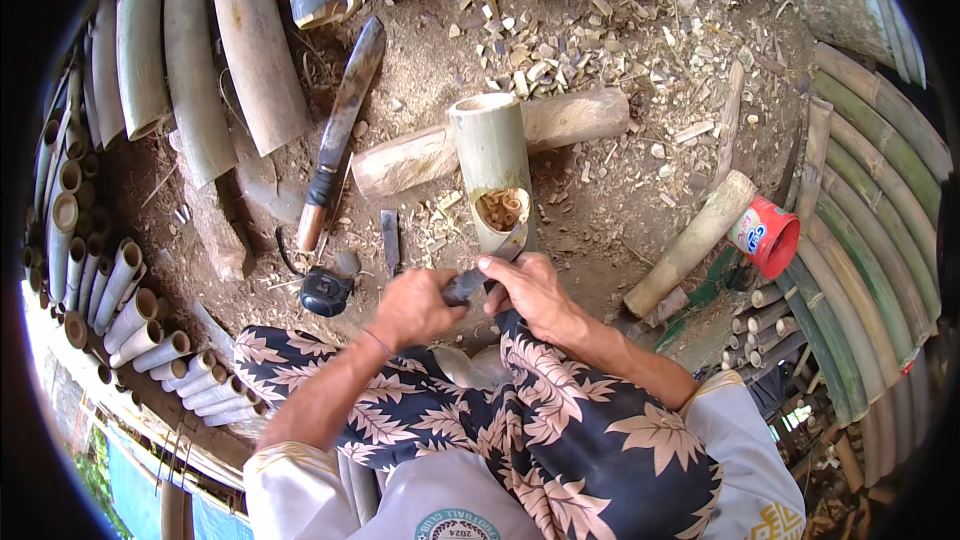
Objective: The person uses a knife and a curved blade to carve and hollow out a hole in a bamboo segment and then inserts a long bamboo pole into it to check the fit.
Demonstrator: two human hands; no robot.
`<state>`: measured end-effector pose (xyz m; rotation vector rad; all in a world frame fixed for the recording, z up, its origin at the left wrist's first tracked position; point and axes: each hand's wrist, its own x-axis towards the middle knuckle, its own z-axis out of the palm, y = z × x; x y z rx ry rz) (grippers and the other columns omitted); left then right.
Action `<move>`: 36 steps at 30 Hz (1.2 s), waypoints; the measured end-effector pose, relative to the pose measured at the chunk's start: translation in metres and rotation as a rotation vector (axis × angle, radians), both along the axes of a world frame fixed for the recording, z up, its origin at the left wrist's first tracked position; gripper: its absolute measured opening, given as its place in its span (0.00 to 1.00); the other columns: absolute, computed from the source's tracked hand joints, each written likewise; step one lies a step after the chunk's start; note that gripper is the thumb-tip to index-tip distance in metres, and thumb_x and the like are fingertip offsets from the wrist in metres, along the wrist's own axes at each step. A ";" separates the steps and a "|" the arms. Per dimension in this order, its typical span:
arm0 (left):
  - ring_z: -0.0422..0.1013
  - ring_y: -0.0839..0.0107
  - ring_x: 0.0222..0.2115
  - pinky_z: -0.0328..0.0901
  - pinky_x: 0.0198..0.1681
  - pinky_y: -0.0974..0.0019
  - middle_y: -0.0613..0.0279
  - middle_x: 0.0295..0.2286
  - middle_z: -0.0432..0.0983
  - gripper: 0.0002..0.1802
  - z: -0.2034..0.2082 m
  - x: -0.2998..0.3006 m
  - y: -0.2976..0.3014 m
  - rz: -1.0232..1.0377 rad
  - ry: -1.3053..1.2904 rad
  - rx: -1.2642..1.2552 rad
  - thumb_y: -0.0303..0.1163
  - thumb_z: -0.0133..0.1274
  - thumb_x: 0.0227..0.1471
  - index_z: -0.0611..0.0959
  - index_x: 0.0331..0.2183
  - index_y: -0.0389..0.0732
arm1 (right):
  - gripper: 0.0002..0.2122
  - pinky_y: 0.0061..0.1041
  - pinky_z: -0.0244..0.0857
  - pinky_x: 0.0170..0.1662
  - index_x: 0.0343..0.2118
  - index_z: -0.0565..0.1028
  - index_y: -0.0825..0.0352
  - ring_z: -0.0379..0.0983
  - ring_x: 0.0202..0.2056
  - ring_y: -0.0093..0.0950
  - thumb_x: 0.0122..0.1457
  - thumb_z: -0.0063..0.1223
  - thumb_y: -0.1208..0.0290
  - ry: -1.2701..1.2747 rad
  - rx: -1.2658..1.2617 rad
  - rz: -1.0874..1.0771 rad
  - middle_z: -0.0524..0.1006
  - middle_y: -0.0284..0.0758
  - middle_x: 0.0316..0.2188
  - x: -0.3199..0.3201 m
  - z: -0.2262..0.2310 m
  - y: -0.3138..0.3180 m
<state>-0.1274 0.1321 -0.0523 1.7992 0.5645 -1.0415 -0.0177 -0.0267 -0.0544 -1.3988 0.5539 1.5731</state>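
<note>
While the left hand (412,308) grips a dark tool (466,286), its blade hides behind the right hand (532,292), closed on the bamboo tube (492,172).

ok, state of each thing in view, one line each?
Left hand: closed around a dark tool handle.
Right hand: on the tool, fingers at the bamboo's near end.
Dark tool: gripped by both hands, blade hidden.
Bamboo section: propped on a log, near end cut open, shavings inside.
Log: lying flat.
Machete: lying on the ground, unheld.
Tape measure: on the ground, unheld.
Red cup: tipped on its side.
</note>
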 end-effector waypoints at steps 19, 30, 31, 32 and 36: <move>0.79 0.60 0.23 0.73 0.28 0.60 0.53 0.24 0.80 0.07 0.040 0.020 0.006 -0.445 -0.193 0.441 0.26 0.53 0.46 0.80 0.32 0.39 | 0.11 0.25 0.69 0.31 0.45 0.73 0.64 0.69 0.19 0.21 0.66 0.48 0.64 0.333 0.342 -0.414 0.78 0.32 0.33 -0.023 -0.018 -0.008; 0.78 0.49 0.28 0.73 0.37 0.51 0.45 0.25 0.80 0.25 0.011 0.007 -0.016 -0.123 -0.053 0.061 0.38 0.57 0.45 0.80 0.47 0.42 | 0.12 0.20 0.64 0.23 0.38 0.78 0.71 0.68 0.16 0.19 0.65 0.50 0.65 -0.128 -0.012 0.125 0.79 0.32 0.24 0.003 0.002 -0.009; 0.78 0.48 0.28 0.73 0.38 0.51 0.43 0.25 0.80 0.25 0.013 0.006 -0.029 -0.038 -0.040 0.049 0.37 0.57 0.45 0.79 0.47 0.40 | 0.12 0.22 0.65 0.23 0.36 0.78 0.71 0.70 0.17 0.21 0.64 0.49 0.65 -0.203 -0.071 0.196 0.78 0.33 0.22 0.004 0.004 -0.009; 0.78 0.48 0.28 0.73 0.39 0.50 0.41 0.25 0.80 0.25 0.014 0.007 -0.040 0.054 -0.022 0.043 0.37 0.57 0.45 0.79 0.46 0.38 | 0.13 0.24 0.66 0.24 0.34 0.78 0.71 0.71 0.18 0.24 0.64 0.49 0.65 -0.275 -0.122 0.273 0.78 0.34 0.20 0.007 0.006 -0.006; 0.77 0.41 0.30 0.72 0.40 0.50 0.33 0.27 0.78 0.22 0.007 0.020 -0.089 0.369 0.111 -0.038 0.33 0.57 0.45 0.78 0.42 0.28 | 0.14 0.33 0.69 0.30 0.31 0.77 0.70 0.76 0.23 0.33 0.65 0.47 0.64 -0.720 -0.137 0.474 0.80 0.37 0.22 0.001 -0.016 -0.020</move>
